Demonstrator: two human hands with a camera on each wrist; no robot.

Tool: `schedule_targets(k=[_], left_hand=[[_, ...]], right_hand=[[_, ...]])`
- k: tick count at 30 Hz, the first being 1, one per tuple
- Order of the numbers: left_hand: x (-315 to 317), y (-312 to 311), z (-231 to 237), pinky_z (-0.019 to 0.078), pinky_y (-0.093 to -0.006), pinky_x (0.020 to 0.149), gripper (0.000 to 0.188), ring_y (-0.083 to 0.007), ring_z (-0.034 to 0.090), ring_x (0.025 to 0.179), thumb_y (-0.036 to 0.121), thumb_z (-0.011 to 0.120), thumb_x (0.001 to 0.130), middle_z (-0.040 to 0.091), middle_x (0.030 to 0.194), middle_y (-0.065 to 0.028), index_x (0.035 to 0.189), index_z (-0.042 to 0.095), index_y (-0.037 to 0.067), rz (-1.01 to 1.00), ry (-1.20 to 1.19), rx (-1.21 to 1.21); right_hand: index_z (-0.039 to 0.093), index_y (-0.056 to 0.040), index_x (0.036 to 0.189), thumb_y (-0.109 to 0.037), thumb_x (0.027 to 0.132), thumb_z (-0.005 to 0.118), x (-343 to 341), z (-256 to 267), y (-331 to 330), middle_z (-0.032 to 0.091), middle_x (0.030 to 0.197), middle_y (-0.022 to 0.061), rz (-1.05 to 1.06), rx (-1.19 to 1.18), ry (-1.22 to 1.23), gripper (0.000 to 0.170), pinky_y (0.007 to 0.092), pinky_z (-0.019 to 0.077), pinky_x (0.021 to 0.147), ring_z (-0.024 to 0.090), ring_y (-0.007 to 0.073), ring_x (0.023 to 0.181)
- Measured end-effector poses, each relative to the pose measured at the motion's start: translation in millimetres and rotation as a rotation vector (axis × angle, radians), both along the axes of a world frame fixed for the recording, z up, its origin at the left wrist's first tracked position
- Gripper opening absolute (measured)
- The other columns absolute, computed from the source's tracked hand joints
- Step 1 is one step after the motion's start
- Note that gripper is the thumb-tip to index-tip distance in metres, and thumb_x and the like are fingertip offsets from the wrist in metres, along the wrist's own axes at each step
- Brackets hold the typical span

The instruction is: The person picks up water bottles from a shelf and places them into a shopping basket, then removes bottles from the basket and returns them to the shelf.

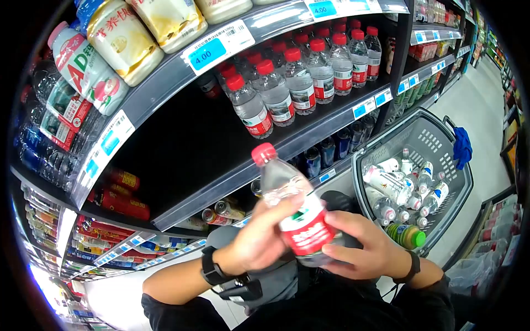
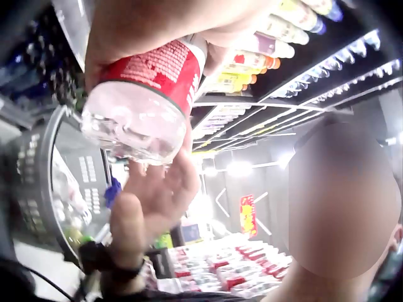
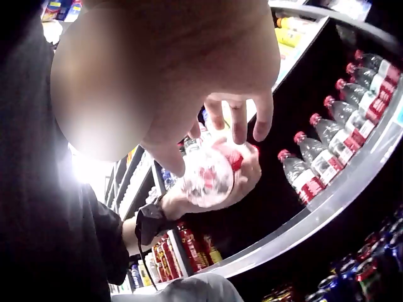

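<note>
While the left grip (image 1: 264, 234) clasps 1 bottle (image 1: 306, 231), the right grip (image 1: 364, 243) spreads loosely. At 3 o'clock sits a basket (image 1: 381, 151).

The head camera looks forward and down on the bottle (image 1: 309, 234) — the widest view. Both wrist cameras sit close: left faces up past it to ceiling lights (image 2: 239, 168), right toward the shelf (image 1: 320, 135) — head shares the basket (image 1: 393, 148) with left, the shelf with right.
</note>
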State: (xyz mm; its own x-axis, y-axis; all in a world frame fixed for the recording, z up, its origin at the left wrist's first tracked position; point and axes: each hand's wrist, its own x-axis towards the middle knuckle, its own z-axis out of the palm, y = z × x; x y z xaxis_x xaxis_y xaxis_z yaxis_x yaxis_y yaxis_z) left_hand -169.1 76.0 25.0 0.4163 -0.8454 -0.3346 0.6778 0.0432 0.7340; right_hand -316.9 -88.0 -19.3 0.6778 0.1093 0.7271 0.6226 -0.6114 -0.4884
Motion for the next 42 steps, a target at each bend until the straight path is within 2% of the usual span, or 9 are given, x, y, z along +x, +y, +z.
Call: schedule_targets(k=[6, 8, 13, 14, 19, 23, 32, 34, 42], left_hand=[[70, 28, 5, 0.0518, -0.0448, 0.095, 0.033, -0.0276, 0.063, 0.107, 0.019, 0.064, 0.091, 0.063, 0.115, -0.0141, 0.119, 0.051, 0.005, 0.412, -0.361, 0.017], [109, 30, 15, 0.0527, -0.0366, 0.087, 0.028, -0.0187, 0.064, 0.098, 0.006, 0.066, 0.088, 0.064, 0.106, -0.0071, 0.114, 0.055, 0.005, 0.527, -0.469, 0.027], [201, 13, 7, 0.0487, -0.0305, 0.083, 0.039, -0.0158, 0.062, 0.094, 0.003, 0.079, 0.074, 0.066, 0.101, -0.0052, 0.107, 0.060, 0.006, 0.782, -0.969, 0.350], [226, 13, -5, 0.0486, -0.0311, 0.082, 0.038, -0.0158, 0.062, 0.092, 0.003, 0.081, 0.071, 0.067, 0.099, -0.0052, 0.103, 0.062, 0.006, 0.756, -0.991, 0.240], [269, -12, -15, 0.0502, -0.0320, 0.077, 0.037, -0.0168, 0.064, 0.085, 0.002, 0.082, 0.068, 0.068, 0.095, -0.0050, 0.100, 0.064, 0.004, 0.939, -0.812, 0.418], [312, -19, -39, 0.0506, -0.0313, 0.074, 0.038, -0.0167, 0.065, 0.083, 0.002, 0.083, 0.067, 0.068, 0.096, -0.0051, 0.101, 0.064, 0.004, 0.882, -0.804, 0.266], [311, -38, -33, 0.0509, -0.0316, 0.074, 0.036, -0.0172, 0.065, 0.086, 0.002, 0.080, 0.072, 0.069, 0.099, -0.0074, 0.105, 0.066, 0.003, 0.951, -0.802, 0.419], [342, -32, -56, 0.0507, -0.0313, 0.078, 0.038, -0.0178, 0.064, 0.089, 0.002, 0.079, 0.074, 0.068, 0.100, -0.0082, 0.109, 0.064, 0.001, 0.917, -0.954, 0.166], [351, -27, -58, 0.0486, -0.0311, 0.086, 0.045, -0.0184, 0.061, 0.099, -0.002, 0.071, 0.078, 0.064, 0.110, -0.0115, 0.120, 0.055, 0.000, 0.822, -0.928, 0.152]], right_hand=[[0.061, -0.0081, 0.112, -0.017, 0.066, 0.082, -49, -31, -38, 0.056, 0.120, 0.0118, -0.267, -0.250, 0.234, 0.052, 0.0431, 0.0488, 0.082, 0.059, 0.0318, 0.100], [0.060, -0.0077, 0.114, -0.015, 0.061, 0.083, -68, -46, -42, 0.055, 0.117, 0.0124, -0.543, -0.300, 0.431, 0.058, 0.0477, 0.0437, 0.091, 0.054, 0.0339, 0.108], [0.059, -0.0103, 0.115, -0.013, 0.059, 0.082, -90, -71, -40, 0.052, 0.121, 0.0128, -0.661, -0.316, 0.511, 0.060, 0.0526, 0.0372, 0.098, 0.048, 0.0347, 0.117], [0.059, -0.0115, 0.115, -0.012, 0.059, 0.082, -92, -76, -39, 0.052, 0.122, 0.0130, -0.678, -0.346, 0.484, 0.061, 0.0537, 0.0366, 0.099, 0.048, 0.0349, 0.118], [0.059, -0.0127, 0.116, -0.009, 0.060, 0.078, -94, -98, -46, 0.051, 0.125, 0.0122, -0.681, -0.397, 0.416, 0.058, 0.0558, 0.0365, 0.100, 0.046, 0.0349, 0.121], [0.061, -0.0117, 0.113, -0.006, 0.064, 0.073, -95, -107, -47, 0.051, 0.127, 0.0104, -0.681, -0.426, 0.408, 0.051, 0.0535, 0.0406, 0.098, 0.044, 0.0353, 0.123], [0.062, -0.0108, 0.108, -0.005, 0.066, 0.071, -93, -109, -43, 0.054, 0.123, 0.0088, -0.726, -0.484, 0.416, 0.043, 0.0503, 0.0450, 0.092, 0.045, 0.0354, 0.124], [0.063, -0.0109, 0.108, -0.006, 0.067, 0.071, -92, -108, -43, 0.054, 0.123, 0.0085, -0.728, -0.486, 0.415, 0.042, 0.0500, 0.0452, 0.091, 0.045, 0.0355, 0.124], [0.064, -0.0106, 0.108, -0.008, 0.070, 0.071, -94, -111, -43, 0.056, 0.121, 0.0079, -0.757, -0.504, 0.416, 0.039, 0.0490, 0.0456, 0.090, 0.047, 0.0359, 0.123]])
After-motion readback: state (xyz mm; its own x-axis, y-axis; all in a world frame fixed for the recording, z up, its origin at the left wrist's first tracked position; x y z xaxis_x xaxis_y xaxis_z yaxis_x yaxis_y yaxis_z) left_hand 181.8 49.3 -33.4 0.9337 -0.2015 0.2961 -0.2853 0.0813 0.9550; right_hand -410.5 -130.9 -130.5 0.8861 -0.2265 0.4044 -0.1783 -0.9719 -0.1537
